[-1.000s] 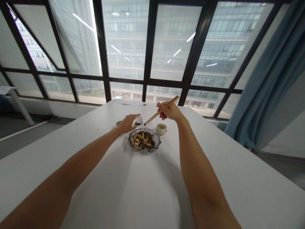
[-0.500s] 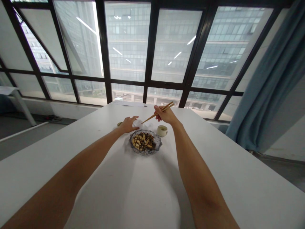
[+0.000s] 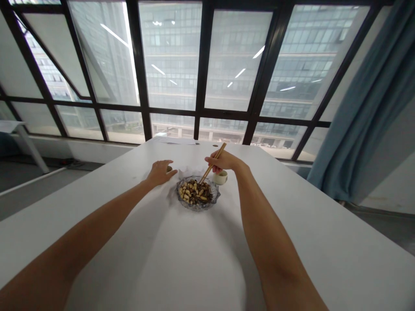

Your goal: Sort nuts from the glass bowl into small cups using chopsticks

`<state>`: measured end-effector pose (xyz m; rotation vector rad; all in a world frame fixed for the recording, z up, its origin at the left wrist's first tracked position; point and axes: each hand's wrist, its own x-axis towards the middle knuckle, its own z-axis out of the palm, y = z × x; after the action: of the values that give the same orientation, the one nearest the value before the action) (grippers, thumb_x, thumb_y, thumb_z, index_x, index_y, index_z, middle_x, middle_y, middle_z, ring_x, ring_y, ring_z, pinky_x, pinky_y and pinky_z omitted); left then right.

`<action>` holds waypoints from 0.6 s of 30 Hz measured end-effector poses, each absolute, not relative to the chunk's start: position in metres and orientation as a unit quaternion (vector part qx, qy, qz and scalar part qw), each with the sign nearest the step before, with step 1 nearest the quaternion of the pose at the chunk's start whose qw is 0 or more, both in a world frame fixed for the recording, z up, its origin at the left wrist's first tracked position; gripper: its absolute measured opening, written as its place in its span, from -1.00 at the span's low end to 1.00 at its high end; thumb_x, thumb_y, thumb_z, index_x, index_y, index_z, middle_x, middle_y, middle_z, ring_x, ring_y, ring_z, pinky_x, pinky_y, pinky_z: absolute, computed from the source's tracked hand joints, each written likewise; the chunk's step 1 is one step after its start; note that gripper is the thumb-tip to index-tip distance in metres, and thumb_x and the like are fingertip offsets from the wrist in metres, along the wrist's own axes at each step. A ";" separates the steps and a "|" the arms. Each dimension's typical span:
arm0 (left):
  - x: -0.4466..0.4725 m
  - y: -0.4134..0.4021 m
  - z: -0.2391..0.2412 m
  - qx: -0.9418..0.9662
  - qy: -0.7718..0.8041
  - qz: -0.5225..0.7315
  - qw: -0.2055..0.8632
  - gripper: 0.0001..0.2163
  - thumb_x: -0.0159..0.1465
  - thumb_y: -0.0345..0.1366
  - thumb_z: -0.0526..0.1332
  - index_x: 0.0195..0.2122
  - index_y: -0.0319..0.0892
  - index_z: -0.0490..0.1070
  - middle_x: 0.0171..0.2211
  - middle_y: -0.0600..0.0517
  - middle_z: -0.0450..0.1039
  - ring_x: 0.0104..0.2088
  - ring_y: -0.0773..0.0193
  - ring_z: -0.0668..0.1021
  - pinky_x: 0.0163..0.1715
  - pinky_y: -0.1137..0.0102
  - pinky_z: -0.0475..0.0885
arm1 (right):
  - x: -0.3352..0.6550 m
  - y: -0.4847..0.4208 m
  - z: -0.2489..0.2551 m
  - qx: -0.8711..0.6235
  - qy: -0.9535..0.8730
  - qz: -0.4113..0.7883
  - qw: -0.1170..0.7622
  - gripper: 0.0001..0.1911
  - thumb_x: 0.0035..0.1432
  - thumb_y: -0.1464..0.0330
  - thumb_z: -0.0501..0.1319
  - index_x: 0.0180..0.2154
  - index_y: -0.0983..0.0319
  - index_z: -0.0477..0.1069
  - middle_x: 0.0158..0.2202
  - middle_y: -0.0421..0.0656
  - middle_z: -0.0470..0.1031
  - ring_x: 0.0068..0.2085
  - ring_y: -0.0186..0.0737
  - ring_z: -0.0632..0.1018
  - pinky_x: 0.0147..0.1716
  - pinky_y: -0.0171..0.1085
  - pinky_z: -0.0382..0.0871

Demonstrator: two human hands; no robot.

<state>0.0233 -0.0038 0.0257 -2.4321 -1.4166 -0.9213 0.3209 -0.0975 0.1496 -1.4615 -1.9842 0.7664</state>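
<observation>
My right hand (image 3: 222, 161) holds a pair of wooden chopsticks (image 3: 212, 162), slanting down to the left. Their tips reach into a clear glass bowl (image 3: 214, 196) with a scalloped rim. Peanuts in the shell (image 3: 186, 192) and dark sunflower seeds (image 3: 205, 191) fill it. Left of the bowl, my left hand (image 3: 159, 172) has its thumb and fingers apart around a small greenish cup (image 3: 169, 169), mostly hidden by the hand; whether they touch is unclear. A pale green cup (image 3: 221, 178) stands just right of the bowl, below my right hand.
Crumpled, whitish thin material (image 3: 187, 171) lies behind the bowl. Flat white sheets (image 3: 178, 141) rest at the far end of the white table (image 3: 201, 259). Beyond are framed windows (image 3: 171, 56), with a blue curtain (image 3: 359, 112) on the right.
My right hand has lowered the chopsticks, and their tips moved from the white material behind the bowl into the bowl. My left hand has moved left, away from that material to the small cup.
</observation>
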 end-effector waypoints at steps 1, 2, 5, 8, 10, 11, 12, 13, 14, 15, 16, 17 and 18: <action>0.018 -0.007 0.020 -0.807 -0.483 -0.328 0.090 -0.51 0.28 0.04 0.14 0.13 -0.13 0.34 0.14 -0.13 0.43 0.17 0.01 0.43 0.22 0.10 0.21 | 0.321 -0.099 0.150 -0.550 -0.736 0.292 0.264 -0.61 0.27 0.21 0.27 -0.55 0.28 0.40 -0.69 -0.16 0.48 -0.69 -0.33 0.47 -0.68 -0.39 0.40; 0.014 -0.009 0.014 -0.796 -0.491 -0.344 0.085 -0.50 0.28 0.04 0.14 0.14 -0.14 0.32 0.16 -0.13 0.41 0.17 0.02 0.42 0.21 0.13 0.24 | 0.322 -0.100 0.152 -0.556 -0.734 0.293 0.257 -0.60 0.26 0.21 0.28 -0.56 0.28 0.40 -0.70 -0.16 0.47 -0.69 -0.33 0.47 -0.69 -0.39 0.40; 0.007 -0.014 -0.002 -0.763 -0.524 -0.376 0.046 -0.42 0.26 0.06 0.18 0.20 -0.17 0.23 0.21 -0.16 0.35 0.20 0.02 0.38 0.20 0.18 0.28 | 0.326 -0.107 0.160 -0.567 -0.726 0.275 0.276 -0.59 0.26 0.22 0.27 -0.59 0.27 0.41 -0.72 -0.16 0.45 -0.71 -0.33 0.45 -0.72 -0.41 0.37; 0.006 -0.014 -0.011 -0.738 -0.555 -0.383 -0.011 -0.31 0.22 0.11 0.21 0.26 -0.19 0.14 0.24 -0.20 0.30 0.21 0.00 0.38 0.18 0.19 0.30 | 0.331 -0.114 0.170 -0.560 -0.727 0.271 0.291 -0.57 0.28 0.23 0.25 -0.60 0.28 0.42 -0.74 -0.15 0.44 -0.74 -0.36 0.42 -0.76 -0.43 0.31; 0.006 -0.013 -0.013 -0.729 -0.570 -0.377 -0.049 -0.27 0.22 0.13 0.21 0.28 -0.19 0.11 0.24 -0.23 0.30 0.18 -0.02 0.41 0.15 0.17 0.33 | 0.333 -0.118 0.174 -0.551 -0.733 0.290 0.274 -0.55 0.26 0.19 0.26 -0.61 0.28 0.43 -0.75 -0.14 0.43 -0.76 -0.37 0.39 -0.78 -0.44 0.28; 0.006 -0.013 -0.012 -0.727 -0.574 -0.371 -0.065 -0.26 0.22 0.14 0.20 0.29 -0.20 0.10 0.22 -0.24 0.32 0.17 -0.03 0.43 0.13 0.17 0.35 | 0.332 -0.119 0.174 -0.548 -0.735 0.303 0.260 -0.54 0.24 0.17 0.28 -0.62 0.27 0.43 -0.75 -0.13 0.43 -0.77 -0.36 0.39 -0.79 -0.44 0.28; 0.006 -0.012 -0.012 -0.726 -0.578 -0.365 -0.077 -0.26 0.22 0.14 0.20 0.30 -0.21 0.09 0.21 -0.25 0.33 0.16 -0.04 0.45 0.12 0.17 0.35 | 0.331 -0.120 0.173 -0.548 -0.735 0.315 0.244 -0.54 0.21 0.15 0.31 -0.63 0.27 0.43 -0.75 -0.13 0.43 -0.77 -0.36 0.39 -0.79 -0.43 0.28; 0.006 -0.012 -0.012 -0.725 -0.581 -0.361 -0.085 -0.25 0.22 0.14 0.19 0.30 -0.22 0.08 0.20 -0.26 0.35 0.15 -0.04 0.46 0.11 0.17 0.36 | 0.330 -0.120 0.172 -0.551 -0.734 0.328 0.224 -0.54 0.18 0.13 0.33 -0.63 0.27 0.44 -0.75 -0.12 0.44 -0.77 -0.35 0.40 -0.79 -0.43 0.29; 0.006 -0.012 -0.012 -0.723 -0.583 -0.359 -0.090 -0.24 0.22 0.15 0.19 0.31 -0.22 0.08 0.19 -0.27 0.35 0.15 -0.05 0.46 0.11 0.17 0.36 | 0.328 -0.120 0.170 -0.554 -0.731 0.340 0.207 -0.54 0.16 0.11 0.35 -0.63 0.27 0.45 -0.74 -0.11 0.45 -0.76 -0.34 0.42 -0.79 -0.43 0.31; 0.006 -0.011 -0.012 -0.721 -0.584 -0.360 -0.090 -0.24 0.22 0.15 0.18 0.31 -0.22 0.08 0.20 -0.27 0.35 0.15 -0.05 0.46 0.12 0.18 0.35 | 0.325 -0.120 0.168 -0.558 -0.727 0.351 0.192 -0.54 0.13 0.10 0.36 -0.63 0.27 0.46 -0.72 -0.10 0.47 -0.75 -0.33 0.44 -0.78 -0.42 0.32; 0.007 -0.011 -0.012 -0.720 -0.584 -0.363 -0.089 -0.23 0.22 0.16 0.18 0.31 -0.21 0.08 0.21 -0.26 0.34 0.16 -0.05 0.45 0.13 0.18 0.35 | 0.322 -0.119 0.165 -0.562 -0.723 0.360 0.181 -0.54 0.12 0.09 0.37 -0.62 0.28 0.46 -0.71 -0.09 0.48 -0.73 -0.32 0.45 -0.77 -0.42 0.34; 0.007 -0.011 -0.013 -0.720 -0.583 -0.365 -0.088 -0.23 0.21 0.17 0.18 0.31 -0.21 0.08 0.21 -0.26 0.34 0.17 -0.04 0.45 0.14 0.18 0.34 | 0.320 -0.118 0.163 -0.563 -0.720 0.366 0.176 -0.54 0.11 0.08 0.38 -0.61 0.28 0.47 -0.70 -0.09 0.49 -0.73 -0.31 0.46 -0.76 -0.41 0.35; 0.007 -0.010 -0.013 -0.721 -0.581 -0.368 -0.088 -0.23 0.21 0.18 0.18 0.31 -0.20 0.09 0.22 -0.25 0.33 0.18 -0.04 0.44 0.15 0.18 0.33 | 0.317 -0.117 0.161 -0.562 -0.718 0.369 0.178 -0.54 0.12 0.07 0.37 -0.61 0.28 0.46 -0.69 -0.08 0.50 -0.72 -0.30 0.47 -0.76 -0.41 0.37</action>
<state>0.0067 -0.0103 -0.0133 -2.4004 -1.9360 -1.2247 0.3174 -0.1168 0.1613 -1.5908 -2.0326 1.0431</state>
